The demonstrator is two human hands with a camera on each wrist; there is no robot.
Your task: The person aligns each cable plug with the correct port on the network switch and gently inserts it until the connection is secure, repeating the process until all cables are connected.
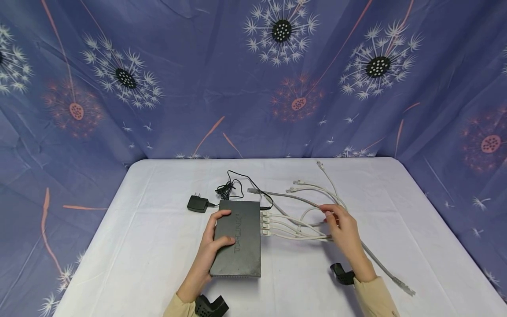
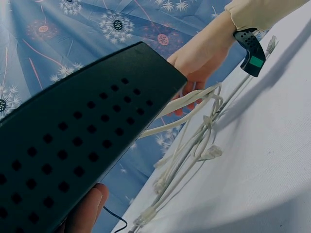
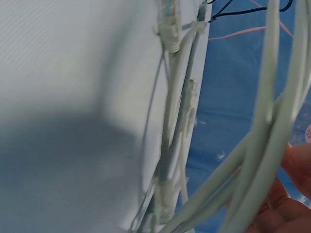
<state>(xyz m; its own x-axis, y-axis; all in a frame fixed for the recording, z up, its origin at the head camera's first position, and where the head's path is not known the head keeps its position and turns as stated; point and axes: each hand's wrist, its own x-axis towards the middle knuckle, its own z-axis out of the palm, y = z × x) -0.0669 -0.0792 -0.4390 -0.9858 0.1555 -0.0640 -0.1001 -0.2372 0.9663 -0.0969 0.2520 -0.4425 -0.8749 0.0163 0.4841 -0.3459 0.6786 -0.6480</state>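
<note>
My left hand [image 1: 210, 251] grips the left side of a dark grey network switch [image 1: 245, 259], its thumb on the top face. The vented side of the switch [image 2: 73, 141] fills much of the left wrist view. Several white network cables [image 1: 295, 237] are plugged into the right side of the switch. Their loops run to my right hand [image 1: 344, 229], whose curled fingers hold the white cable bundle. In the right wrist view the white cables [image 3: 262, 155] pass in front of the fingers [image 3: 286, 213], hiding part of the grip.
A black power adapter [image 1: 197, 204] lies left of the switch, its thin cord [image 1: 225, 190] coiled behind and leading to the switch. Loose cable ends with clear plugs [image 1: 299, 182] lie at the back right. A grey cable [image 1: 380, 263] stretches toward the front right of the white table [image 1: 130, 246].
</note>
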